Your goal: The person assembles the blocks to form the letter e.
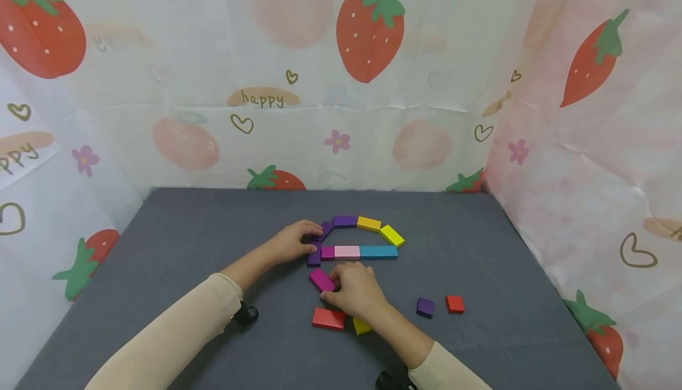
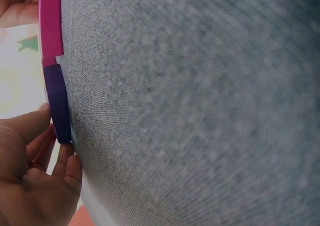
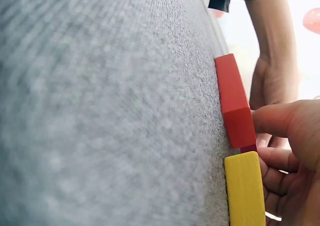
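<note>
In the head view my left hand (image 1: 290, 242) is at the left end of a block outline, its thumb and finger around the purple blocks. The left wrist view shows the thumb against the near purple block (image 2: 59, 103) and fingertips at its far end. My right hand (image 1: 359, 292) pinches a tilted magenta block (image 1: 322, 280) between thumb and fingers, just below that purple block. Closer to me lie a red block (image 1: 328, 318) and a yellow block (image 1: 362, 326), the latter partly under the right hand. In the right wrist view the red block mostly hides the magenta one.
A purple block (image 1: 344, 222), an orange-yellow block (image 1: 369, 223) and a yellow block (image 1: 392, 235) curve above a straight row with a pink block (image 1: 347, 252) and a blue block (image 1: 379, 252). A small purple block (image 1: 425, 307) and red block (image 1: 455, 304) lie right on the grey cloth.
</note>
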{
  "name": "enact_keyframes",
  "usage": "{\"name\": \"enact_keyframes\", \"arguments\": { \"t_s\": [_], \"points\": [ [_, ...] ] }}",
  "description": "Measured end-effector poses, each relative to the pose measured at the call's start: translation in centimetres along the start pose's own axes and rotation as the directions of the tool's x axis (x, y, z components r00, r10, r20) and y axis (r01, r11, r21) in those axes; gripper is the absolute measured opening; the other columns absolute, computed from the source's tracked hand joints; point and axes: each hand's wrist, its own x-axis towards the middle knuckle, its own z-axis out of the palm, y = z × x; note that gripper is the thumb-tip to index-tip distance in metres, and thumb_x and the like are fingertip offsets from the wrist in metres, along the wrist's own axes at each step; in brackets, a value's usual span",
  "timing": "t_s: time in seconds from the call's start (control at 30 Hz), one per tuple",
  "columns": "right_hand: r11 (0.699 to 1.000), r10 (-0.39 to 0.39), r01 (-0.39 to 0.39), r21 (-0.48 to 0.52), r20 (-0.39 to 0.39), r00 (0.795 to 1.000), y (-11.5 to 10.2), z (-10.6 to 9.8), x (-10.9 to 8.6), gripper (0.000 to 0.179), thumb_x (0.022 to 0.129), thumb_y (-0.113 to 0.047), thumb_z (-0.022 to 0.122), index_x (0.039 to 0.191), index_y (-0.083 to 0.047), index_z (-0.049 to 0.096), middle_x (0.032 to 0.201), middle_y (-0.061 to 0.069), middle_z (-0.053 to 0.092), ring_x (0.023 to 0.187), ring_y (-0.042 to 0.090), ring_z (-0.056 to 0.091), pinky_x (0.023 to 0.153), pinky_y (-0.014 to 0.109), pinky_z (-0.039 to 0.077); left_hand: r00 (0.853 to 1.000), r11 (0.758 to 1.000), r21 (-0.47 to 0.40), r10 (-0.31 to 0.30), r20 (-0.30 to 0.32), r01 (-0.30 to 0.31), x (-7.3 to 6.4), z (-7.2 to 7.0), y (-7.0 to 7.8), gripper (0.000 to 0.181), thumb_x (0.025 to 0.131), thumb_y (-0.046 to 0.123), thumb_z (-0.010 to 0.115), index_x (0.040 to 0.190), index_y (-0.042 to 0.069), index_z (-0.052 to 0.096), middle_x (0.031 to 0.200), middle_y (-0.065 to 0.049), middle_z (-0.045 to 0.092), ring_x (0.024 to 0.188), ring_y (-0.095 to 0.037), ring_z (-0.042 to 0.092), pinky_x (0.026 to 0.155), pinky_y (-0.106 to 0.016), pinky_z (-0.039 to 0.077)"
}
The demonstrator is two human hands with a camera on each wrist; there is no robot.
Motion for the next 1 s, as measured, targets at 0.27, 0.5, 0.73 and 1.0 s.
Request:
{"name": "enact_keyframes", "arguments": {
  "t_s": [0.27,0.5,0.73,1.0],
  "points": [
    [0.999,0.039,-0.04,0.019,0.011,0.999,-0.11,0.21,0.35,0.036,0.08,-0.048,0.086,0.101,-0.019,0.077,0.082,-0.012,0.066,0.084,0.011,0.054,0.081,0.036,0.038,1.0,1.0,-0.005,-0.008,0.006,0.008,-0.07,-0.08,0.13,0.039,0.098,0.01,0.068,0.135,-0.001,0.064,0.147,-0.015,0.055,0.141,-0.035,0.047,0.118,-0.052,0.035],
    [0.999,0.044,-0.044,0.013,0.008,0.999,-0.27,0.19,0.51,0.039,0.079,-0.05,0.086,0.101,-0.019,0.077,0.078,-0.012,0.063,0.081,0.01,0.053,0.078,0.035,0.036,1.0,1.0,0.0,-0.005,0.004,0.005,0.01,-0.05,-0.14,0.039,0.098,0.01,0.068,0.135,0.0,0.064,0.147,-0.014,0.055,0.141,-0.035,0.047,0.118,-0.052,0.035],
    [1.0,0.031,-0.031,0.005,-0.009,0.999,-0.43,0.23,0.65,0.039,0.079,-0.051,0.086,0.101,-0.019,0.077,0.076,-0.013,0.062,0.08,0.01,0.052,0.076,0.035,0.035,1.0,1.0,-0.005,-0.013,0.0,0.013,0.13,-0.12,-0.07,0.038,0.098,0.011,0.069,0.134,0.0,0.065,0.146,-0.014,0.056,0.141,-0.035,0.047,0.118,-0.053,0.035],
    [1.0,0.016,-0.016,0.009,-0.026,1.0,-0.57,0.33,0.55,0.038,0.079,-0.051,0.086,0.1,-0.019,0.077,0.073,-0.014,0.061,0.077,0.008,0.053,0.075,0.035,0.035,1.0,1.0,0.0,-0.023,-0.001,0.023,0.17,-0.07,-0.13,0.038,0.098,0.012,0.069,0.135,0.001,0.065,0.146,-0.013,0.056,0.141,-0.035,0.047,0.117,-0.053,0.035]
  ]
}}
